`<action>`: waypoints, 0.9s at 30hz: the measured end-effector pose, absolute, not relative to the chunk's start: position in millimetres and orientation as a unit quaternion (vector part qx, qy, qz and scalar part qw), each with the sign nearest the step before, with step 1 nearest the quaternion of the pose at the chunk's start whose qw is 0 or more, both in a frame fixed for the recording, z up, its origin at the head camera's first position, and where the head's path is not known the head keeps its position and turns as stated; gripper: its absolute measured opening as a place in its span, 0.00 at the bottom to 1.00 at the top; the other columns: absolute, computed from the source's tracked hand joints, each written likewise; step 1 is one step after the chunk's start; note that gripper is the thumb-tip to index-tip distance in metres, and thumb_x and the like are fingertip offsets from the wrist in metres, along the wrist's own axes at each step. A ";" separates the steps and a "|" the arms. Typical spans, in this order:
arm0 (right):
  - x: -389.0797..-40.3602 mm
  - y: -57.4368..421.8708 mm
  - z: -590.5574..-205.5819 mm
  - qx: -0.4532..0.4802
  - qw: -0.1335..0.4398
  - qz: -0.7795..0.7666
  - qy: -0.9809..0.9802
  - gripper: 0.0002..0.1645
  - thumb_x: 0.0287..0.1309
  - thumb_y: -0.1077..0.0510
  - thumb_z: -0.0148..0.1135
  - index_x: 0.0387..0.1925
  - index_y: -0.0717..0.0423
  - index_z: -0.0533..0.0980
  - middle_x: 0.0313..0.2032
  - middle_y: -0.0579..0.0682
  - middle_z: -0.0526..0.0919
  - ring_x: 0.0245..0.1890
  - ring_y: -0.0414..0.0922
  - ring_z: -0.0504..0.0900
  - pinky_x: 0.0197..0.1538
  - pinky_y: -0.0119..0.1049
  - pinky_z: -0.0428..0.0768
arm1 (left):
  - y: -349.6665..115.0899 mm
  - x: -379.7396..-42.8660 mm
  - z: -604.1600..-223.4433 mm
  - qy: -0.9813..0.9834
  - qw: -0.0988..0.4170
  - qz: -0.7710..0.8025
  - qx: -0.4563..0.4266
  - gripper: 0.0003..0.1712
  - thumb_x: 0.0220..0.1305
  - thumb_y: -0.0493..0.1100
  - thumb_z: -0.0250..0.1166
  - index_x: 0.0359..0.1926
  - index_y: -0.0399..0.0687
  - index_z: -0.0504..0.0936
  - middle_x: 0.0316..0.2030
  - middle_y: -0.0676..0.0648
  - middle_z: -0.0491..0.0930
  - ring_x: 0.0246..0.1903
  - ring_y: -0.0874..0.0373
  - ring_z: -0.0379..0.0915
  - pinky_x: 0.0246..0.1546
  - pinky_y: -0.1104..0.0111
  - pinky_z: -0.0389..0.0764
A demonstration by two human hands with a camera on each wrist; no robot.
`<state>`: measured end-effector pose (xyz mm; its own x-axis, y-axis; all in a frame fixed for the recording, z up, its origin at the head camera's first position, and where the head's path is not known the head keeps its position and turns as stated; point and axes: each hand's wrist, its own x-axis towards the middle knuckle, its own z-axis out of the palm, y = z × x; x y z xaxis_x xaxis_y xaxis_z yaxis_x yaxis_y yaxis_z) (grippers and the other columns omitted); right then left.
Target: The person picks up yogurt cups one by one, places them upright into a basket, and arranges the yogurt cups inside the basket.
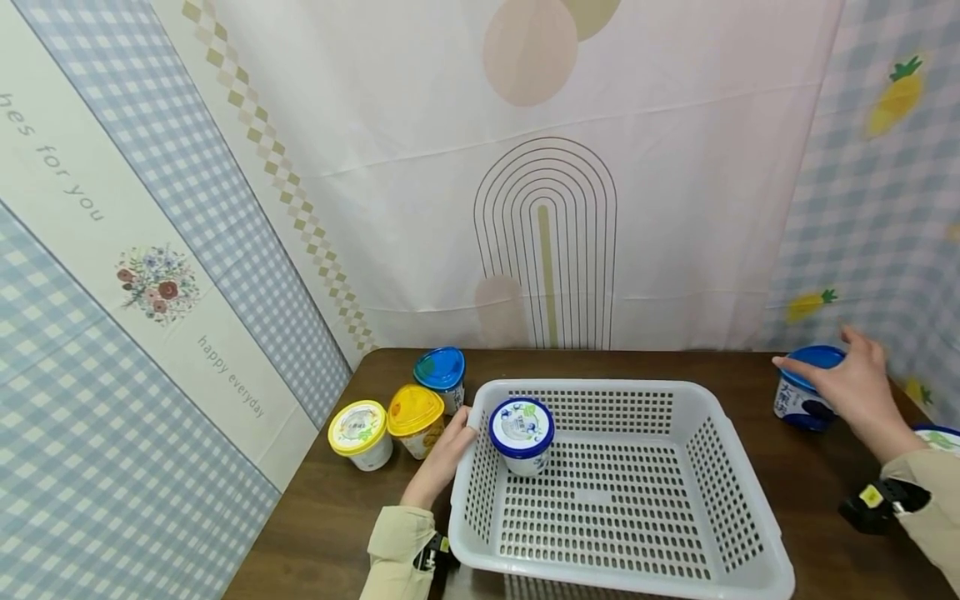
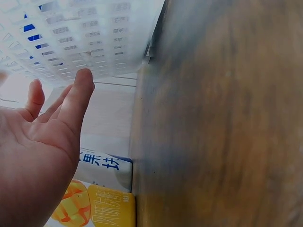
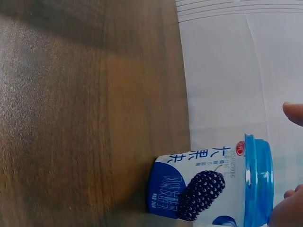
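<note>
My left hand [image 1: 444, 457] is at the left rim of a pale grey slotted basket [image 1: 600, 575], its fingers nearly straight and touching the rim. Inside the basket, near that side, stands a white tub with a dark blue lid [image 1: 521, 427]. My right hand [image 1: 857, 385] is spread over a yogurt cup [image 1: 804, 407] with a bright blue lid. The right wrist view shows the blackberry picture on this cup [image 3: 203, 189], and one digit apart from its lid. The cup stands upright on the table.
Left of the basket are a yellow-lidded white tub [image 1: 360, 433], a yellow cup [image 1: 416, 421] and a blue-lidded cup [image 1: 441, 371]. Another lid [image 1: 937, 437] shows at the right edge, partly behind the right sleeve. Patterned cloth [image 1: 675, 208] hangs behind the brown table [image 1: 300, 533].
</note>
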<state>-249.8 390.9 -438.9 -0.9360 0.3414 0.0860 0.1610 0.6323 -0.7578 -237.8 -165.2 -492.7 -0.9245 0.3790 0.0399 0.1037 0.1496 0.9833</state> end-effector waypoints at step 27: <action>-254.3 395.9 -484.3 -0.253 0.128 0.438 -0.853 0.67 0.62 0.35 0.61 0.77 0.67 0.32 0.74 0.74 0.33 0.71 0.76 0.43 0.65 0.73 0.54 | -164.9 -240.3 -493.9 0.747 0.111 0.635 0.162 0.15 0.76 0.43 0.43 0.56 0.40 0.61 0.45 0.39 0.70 0.40 0.49 0.77 0.41 0.61 0.83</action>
